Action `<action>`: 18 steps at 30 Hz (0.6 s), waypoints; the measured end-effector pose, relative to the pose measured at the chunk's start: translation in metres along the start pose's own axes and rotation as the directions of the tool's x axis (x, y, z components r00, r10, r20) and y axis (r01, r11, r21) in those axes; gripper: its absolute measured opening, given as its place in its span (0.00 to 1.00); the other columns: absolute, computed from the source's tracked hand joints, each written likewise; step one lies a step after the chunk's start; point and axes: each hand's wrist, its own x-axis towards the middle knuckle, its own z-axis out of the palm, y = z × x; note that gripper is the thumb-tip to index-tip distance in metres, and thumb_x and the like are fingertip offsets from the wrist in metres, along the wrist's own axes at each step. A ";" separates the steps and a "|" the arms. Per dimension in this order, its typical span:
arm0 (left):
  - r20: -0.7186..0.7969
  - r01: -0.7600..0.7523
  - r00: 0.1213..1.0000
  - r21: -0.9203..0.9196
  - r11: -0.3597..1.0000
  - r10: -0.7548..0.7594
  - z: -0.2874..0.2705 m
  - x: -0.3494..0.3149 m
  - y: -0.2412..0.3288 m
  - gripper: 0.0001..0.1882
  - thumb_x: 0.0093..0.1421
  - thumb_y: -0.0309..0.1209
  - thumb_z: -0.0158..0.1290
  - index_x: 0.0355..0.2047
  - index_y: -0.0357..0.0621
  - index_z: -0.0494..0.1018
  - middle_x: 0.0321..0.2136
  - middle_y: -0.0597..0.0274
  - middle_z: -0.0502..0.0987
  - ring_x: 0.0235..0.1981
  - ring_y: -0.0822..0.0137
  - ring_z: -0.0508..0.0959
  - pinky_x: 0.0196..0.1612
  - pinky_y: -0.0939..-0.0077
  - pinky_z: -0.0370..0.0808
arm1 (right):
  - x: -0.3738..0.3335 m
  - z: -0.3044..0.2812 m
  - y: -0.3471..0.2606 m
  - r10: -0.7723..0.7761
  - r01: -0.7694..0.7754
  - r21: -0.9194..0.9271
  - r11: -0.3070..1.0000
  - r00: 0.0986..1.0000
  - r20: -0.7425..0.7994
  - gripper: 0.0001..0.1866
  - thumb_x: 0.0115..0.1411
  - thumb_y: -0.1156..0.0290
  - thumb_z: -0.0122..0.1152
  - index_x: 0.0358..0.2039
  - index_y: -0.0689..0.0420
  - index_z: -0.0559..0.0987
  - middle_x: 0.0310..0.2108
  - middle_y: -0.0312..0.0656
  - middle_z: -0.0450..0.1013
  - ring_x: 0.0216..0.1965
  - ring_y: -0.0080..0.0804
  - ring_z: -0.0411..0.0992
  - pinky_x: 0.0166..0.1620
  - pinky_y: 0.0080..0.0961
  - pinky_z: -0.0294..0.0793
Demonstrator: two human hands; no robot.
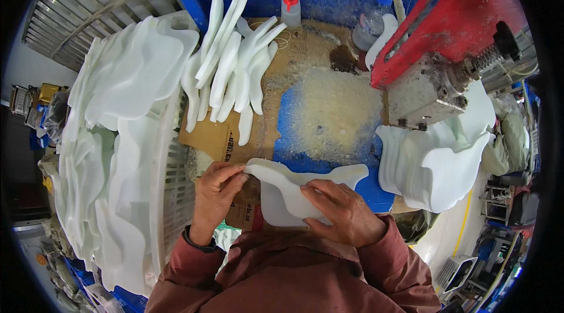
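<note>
At the near edge of the bench, a white wavy-edged foam piece [279, 182] lies in front of me. My left hand [214, 196] pinches its narrow left end between thumb and fingertips. Over its right part is my right hand [345, 212], index finger and thumb closed about the curved edge. A flat, paler panel [279, 210] shows under the curved edge; I cannot tell whether it is a separate piece. Right of my hands stands a stack of similar white shapes [432, 166], beneath a red machine arm [452, 16] with a metal block [426, 98].
A white slatted crate [170, 195] at the left is heaped with white foam shapes [138, 72]. Narrow wavy strips [226, 72] lie piled on cardboard at the back. A red-nozzled bottle [291, 10] stands behind them. Pale dust [335, 113] covers the blue bench middle.
</note>
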 end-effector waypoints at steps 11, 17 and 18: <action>-0.061 -0.064 0.995 0.204 0.977 0.077 0.010 0.012 -0.002 0.10 0.61 0.22 0.65 0.43 0.37 0.84 0.37 0.57 0.80 0.33 0.68 0.81 0.36 0.75 0.76 | 0.015 0.004 0.012 -0.019 0.019 -0.031 0.999 1.000 -0.011 0.32 0.55 0.68 0.71 0.59 0.63 0.72 0.54 0.50 0.68 0.45 0.51 0.75 0.48 0.43 0.77; -0.096 -0.029 0.994 0.283 0.959 0.058 0.016 0.018 0.000 0.08 0.60 0.24 0.66 0.39 0.37 0.84 0.33 0.53 0.81 0.30 0.62 0.82 0.35 0.70 0.77 | 0.019 0.009 0.017 0.021 -0.018 -0.060 0.998 0.999 0.039 0.31 0.55 0.68 0.72 0.58 0.62 0.74 0.55 0.48 0.69 0.44 0.49 0.75 0.48 0.40 0.77; -0.091 -0.057 0.992 0.324 0.944 0.091 0.017 0.019 0.001 0.08 0.59 0.24 0.66 0.39 0.37 0.83 0.33 0.52 0.81 0.30 0.61 0.82 0.35 0.70 0.77 | 0.019 0.009 0.017 0.035 -0.031 -0.073 0.997 0.998 0.053 0.31 0.55 0.67 0.72 0.58 0.61 0.74 0.56 0.48 0.69 0.45 0.48 0.76 0.48 0.39 0.78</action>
